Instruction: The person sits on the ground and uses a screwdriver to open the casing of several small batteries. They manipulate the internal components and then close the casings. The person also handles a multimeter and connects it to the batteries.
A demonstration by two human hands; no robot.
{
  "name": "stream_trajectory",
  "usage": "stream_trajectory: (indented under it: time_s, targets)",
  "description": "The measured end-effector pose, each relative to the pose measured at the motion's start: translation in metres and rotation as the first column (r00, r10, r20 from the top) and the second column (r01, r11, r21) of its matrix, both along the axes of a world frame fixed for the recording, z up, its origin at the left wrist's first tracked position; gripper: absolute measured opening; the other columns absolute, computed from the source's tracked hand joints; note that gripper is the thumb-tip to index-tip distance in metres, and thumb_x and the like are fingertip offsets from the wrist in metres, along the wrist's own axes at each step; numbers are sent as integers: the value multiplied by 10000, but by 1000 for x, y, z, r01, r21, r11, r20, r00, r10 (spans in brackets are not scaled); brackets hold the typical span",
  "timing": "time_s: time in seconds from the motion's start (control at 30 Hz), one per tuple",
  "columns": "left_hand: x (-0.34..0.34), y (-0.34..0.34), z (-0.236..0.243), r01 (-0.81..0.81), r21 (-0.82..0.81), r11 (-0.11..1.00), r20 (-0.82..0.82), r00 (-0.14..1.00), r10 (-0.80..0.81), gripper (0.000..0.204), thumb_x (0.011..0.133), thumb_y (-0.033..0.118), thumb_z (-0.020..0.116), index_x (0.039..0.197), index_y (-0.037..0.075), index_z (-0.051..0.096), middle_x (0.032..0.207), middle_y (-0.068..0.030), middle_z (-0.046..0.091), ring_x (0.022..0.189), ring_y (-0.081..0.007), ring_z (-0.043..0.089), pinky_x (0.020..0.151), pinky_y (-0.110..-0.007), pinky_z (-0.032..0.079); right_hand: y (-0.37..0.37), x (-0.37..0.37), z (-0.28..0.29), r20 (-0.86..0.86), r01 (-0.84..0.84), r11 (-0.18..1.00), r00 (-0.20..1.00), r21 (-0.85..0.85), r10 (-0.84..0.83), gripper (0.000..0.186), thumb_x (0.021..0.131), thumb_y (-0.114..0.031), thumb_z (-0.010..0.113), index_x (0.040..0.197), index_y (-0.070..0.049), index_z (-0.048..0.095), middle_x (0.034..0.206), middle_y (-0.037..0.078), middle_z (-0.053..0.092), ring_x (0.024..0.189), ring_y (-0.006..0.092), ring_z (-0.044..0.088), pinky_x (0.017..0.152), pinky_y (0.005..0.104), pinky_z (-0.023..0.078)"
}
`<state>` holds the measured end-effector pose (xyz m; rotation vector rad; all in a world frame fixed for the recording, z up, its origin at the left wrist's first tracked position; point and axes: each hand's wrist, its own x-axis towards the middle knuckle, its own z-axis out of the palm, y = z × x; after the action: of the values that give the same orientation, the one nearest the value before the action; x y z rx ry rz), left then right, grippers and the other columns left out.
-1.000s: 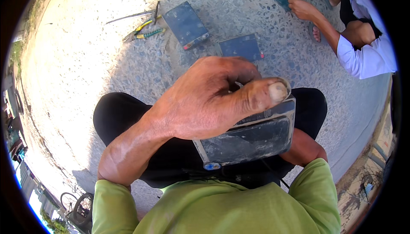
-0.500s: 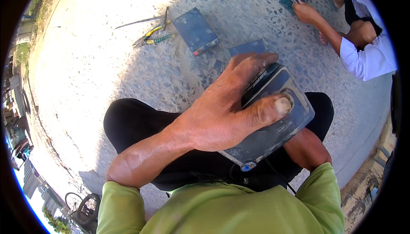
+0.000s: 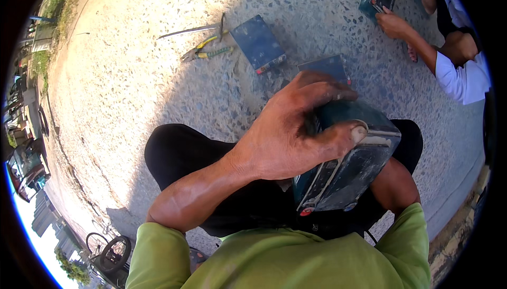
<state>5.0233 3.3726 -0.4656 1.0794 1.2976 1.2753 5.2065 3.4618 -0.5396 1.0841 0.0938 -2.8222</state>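
In my left hand is a dark, dusty lead-acid battery, gripped from above with the thumb across its upper edge and the fingers over the far side. The battery is tilted over my lap. A red-ringed terminal shows at its lower left corner, and its visible sides are dark green and black with pale grime. My right forearm reaches in behind the battery, which hides the right hand and its fingers. Just beyond my left hand, a flat dark battery lies on the ground, partly covered by that hand.
Another dark battery lies farther off, left of it yellow-and-green-handled pliers and a long thin metal tool. At the far right a co-worker's hands hold a battery. A bicycle stands at the lower left.
The battery in my left hand has turned: a green side and a red terminal now show, where a flat dark face and a blue terminal showed before. The whole view has shifted slightly.
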Motion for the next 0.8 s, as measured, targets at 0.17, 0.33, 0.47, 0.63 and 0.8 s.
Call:
stream_trajectory:
  time_s: [0.17, 0.33, 0.47, 0.63, 0.8]
  targets:
    - [-9, -1, -2, 27, -44, 999, 47, 999, -25, 489, 832, 383, 669, 1099, -27, 655, 1136, -161, 590, 1045, -254, 577, 869, -351, 468, -1, 3, 2, 9, 2, 1000, 1000, -15, -2, 355, 987, -247, 521, 1228, 10, 556, 1071, 145, 642, 884, 180, 678, 725, 294, 600]
    - [-16, -3, 3, -109, -159, 981, 128, 983, 130, 545, 866, 427, 558, 1040, -80, 659, 1096, -169, 617, 1016, -237, 584, 887, -339, 451, 0, 6, 3, 13, 9, 999, 1000, -36, -8, 353, 986, -247, 522, 1224, 10, 560, 1066, 143, 645, 878, 178, 680, 721, 293, 601]
    - [-15, -8, 5, -216, -197, 956, 150, 957, 247, 591, 885, 432, 492, 1100, -104, 616, 1088, -185, 614, 1012, -235, 583, 887, -336, 450, 8, 9, 9, -17, 47, 999, 999, -15, -48, 361, 984, -250, 522, 1228, 14, 557, 1077, 151, 640, 891, 187, 677, 730, 298, 599]
    - [-5, -16, -8, -363, -172, 916, 308, 863, 401, 382, 905, 316, 602, 1030, -41, 654, 1097, -126, 602, 1041, -190, 536, 902, -329, 420, 14, 11, 17, -54, 97, 995, 994, 3, -97, 370, 982, -252, 523, 1232, 19, 554, 1091, 161, 633, 908, 198, 673, 742, 304, 597]
    - [8, -18, -15, -413, -46, 909, 164, 895, 415, 428, 932, 344, 557, 1118, -35, 631, 1149, -123, 562, 1055, -173, 514, 907, -323, 413, 21, 13, 23, -82, 142, 990, 987, 12, -140, 380, 980, -255, 523, 1236, 23, 550, 1105, 171, 626, 924, 209, 669, 753, 310, 595]
